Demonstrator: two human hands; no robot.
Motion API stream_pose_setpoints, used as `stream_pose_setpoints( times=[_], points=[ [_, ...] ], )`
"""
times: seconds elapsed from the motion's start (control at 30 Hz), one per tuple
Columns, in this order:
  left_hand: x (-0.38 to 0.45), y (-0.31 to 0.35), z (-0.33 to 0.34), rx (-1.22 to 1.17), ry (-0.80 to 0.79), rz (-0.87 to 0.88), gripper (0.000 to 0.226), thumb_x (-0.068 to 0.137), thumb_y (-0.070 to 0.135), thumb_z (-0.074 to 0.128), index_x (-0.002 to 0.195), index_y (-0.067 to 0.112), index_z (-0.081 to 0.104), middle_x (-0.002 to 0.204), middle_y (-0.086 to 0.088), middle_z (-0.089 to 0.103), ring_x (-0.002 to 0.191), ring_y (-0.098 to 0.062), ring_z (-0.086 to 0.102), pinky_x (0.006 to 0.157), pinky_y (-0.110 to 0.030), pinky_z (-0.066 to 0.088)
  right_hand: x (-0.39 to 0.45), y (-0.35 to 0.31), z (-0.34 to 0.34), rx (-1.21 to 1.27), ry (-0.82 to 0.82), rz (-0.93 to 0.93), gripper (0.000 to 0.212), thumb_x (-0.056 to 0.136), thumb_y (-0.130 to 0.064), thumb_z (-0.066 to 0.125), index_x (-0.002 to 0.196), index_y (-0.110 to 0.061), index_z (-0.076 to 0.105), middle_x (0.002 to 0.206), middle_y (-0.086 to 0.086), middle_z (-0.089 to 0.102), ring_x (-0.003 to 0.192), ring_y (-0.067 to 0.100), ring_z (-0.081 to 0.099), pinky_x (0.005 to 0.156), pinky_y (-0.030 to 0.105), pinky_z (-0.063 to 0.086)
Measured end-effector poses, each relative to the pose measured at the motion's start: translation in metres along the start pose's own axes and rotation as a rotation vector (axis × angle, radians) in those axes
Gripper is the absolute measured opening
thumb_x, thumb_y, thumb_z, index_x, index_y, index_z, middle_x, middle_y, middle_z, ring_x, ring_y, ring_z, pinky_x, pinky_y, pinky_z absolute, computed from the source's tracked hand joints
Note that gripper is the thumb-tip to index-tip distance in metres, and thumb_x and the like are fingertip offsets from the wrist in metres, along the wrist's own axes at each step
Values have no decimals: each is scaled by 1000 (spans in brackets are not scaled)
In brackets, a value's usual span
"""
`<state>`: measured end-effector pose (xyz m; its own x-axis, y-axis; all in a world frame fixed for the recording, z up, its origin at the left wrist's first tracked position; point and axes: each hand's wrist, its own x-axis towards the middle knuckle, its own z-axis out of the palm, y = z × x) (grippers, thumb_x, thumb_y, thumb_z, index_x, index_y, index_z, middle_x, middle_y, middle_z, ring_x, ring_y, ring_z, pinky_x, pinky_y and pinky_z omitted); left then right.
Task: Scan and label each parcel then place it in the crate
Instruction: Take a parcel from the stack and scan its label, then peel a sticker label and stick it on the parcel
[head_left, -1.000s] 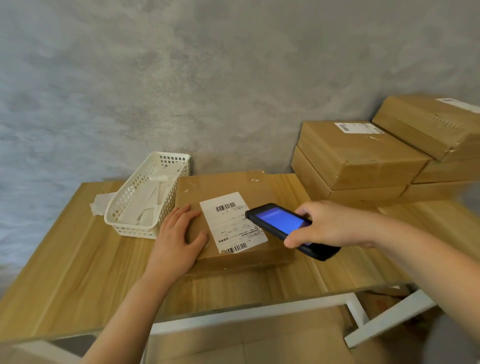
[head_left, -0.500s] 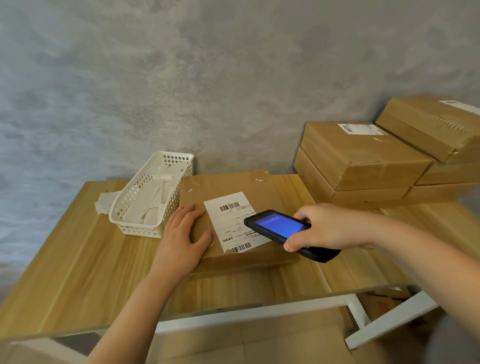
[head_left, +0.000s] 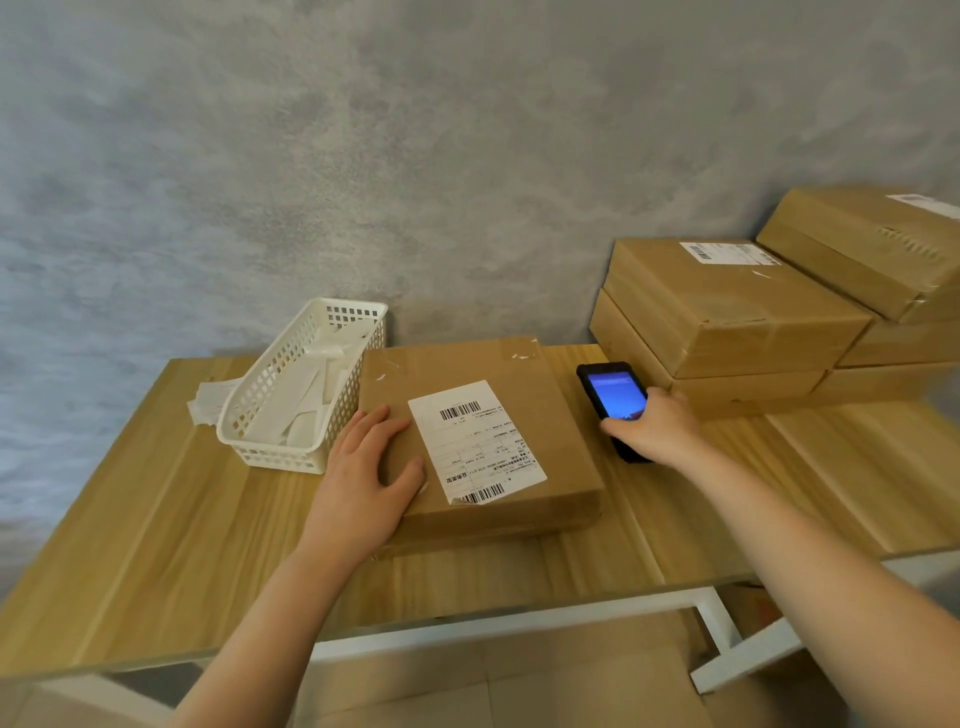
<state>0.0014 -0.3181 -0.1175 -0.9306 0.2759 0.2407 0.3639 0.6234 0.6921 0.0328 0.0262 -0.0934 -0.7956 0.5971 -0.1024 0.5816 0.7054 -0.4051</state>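
A flat brown cardboard parcel (head_left: 540, 415) lies in the middle of the wooden table (head_left: 156, 545), with a white shipping label (head_left: 475, 441) on its top. My left hand (head_left: 366, 478) rests flat on the parcel's left part, fingers straight, just left of the label. To the right of the parcel my right hand (head_left: 652, 428) grips a black handheld scanner (head_left: 613, 395) with a lit blue screen, low on the table surface. No crate is in view.
A white plastic basket (head_left: 270, 415) with white label strips stands left of the parcel, loose white papers (head_left: 208, 400) behind it. Several stacked brown boxes (head_left: 727, 312) fill the table's back right. A grey wall rises behind.
My right hand has carried the scanner from above the label to the right, down beside the parcel. My left hand has stayed on the parcel.
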Motion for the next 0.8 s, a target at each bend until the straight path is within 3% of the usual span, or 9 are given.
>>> stream_pose_setpoints(
  times=[0.13, 0.33, 0.47, 0.53, 0.67, 0.73, 0.8],
  points=[
    [-1, 1, 0, -1, 5, -11, 51, 91, 37, 61, 140, 33, 49, 155, 10, 36, 148, -9, 19, 115, -25, 12, 17, -2, 31, 23, 11, 9, 76, 76, -49, 75, 130, -6, 44, 128, 13, 41, 104, 28, 54, 77, 33, 46],
    [-1, 2, -1, -6, 2, -14, 49, 94, 38, 56, 141, 33, 47, 156, 11, 34, 148, -8, 17, 115, -24, 10, 28, -5, 50, -58, 21, -10, 80, 80, -57, 67, 135, -4, 44, 128, 16, 48, 114, 29, 49, 88, 35, 45],
    [0, 0, -6, -53, -110, -27, 65, 87, 60, 30, 146, 35, 40, 160, 14, 24, 149, -3, 7, 116, -24, 3, 29, -4, 43, 19, -79, 13, 91, 78, -58, 70, 144, -7, 33, 138, 15, 46, 123, 32, 47, 96, 42, 47],
    [1, -1, -11, -83, -164, -29, 74, 82, 63, 22, 149, 35, 37, 161, 16, 19, 147, 1, 2, 116, -23, 0, 24, -10, 33, 96, -71, -9, 86, 80, -51, 73, 143, -8, 32, 139, 14, 47, 122, 33, 49, 93, 43, 49],
    [-4, 1, -18, -109, -157, 18, 55, 93, 47, 34, 146, 36, 39, 157, 20, 22, 147, 3, 4, 120, -28, 4, 4, -43, 9, 169, 14, -135, 68, 94, -31, 61, 149, -10, 28, 149, 10, 41, 127, 31, 49, 85, 35, 43],
    [-3, -1, -24, -109, -72, 72, 42, 98, 33, 48, 139, 36, 47, 150, 22, 33, 145, 1, 17, 119, -28, 15, -9, -70, 1, 176, 41, -241, 66, 95, -33, 58, 151, -15, 29, 151, 5, 41, 131, 27, 47, 90, 33, 42],
    [4, -7, -36, -108, 37, 107, 37, 96, 21, 56, 130, 34, 56, 140, 23, 46, 135, 3, 33, 110, -19, 25, -21, -102, 1, 153, 46, -375, 61, 96, -34, 56, 149, -17, 33, 150, 2, 42, 133, 23, 44, 98, 31, 38]
  ],
)
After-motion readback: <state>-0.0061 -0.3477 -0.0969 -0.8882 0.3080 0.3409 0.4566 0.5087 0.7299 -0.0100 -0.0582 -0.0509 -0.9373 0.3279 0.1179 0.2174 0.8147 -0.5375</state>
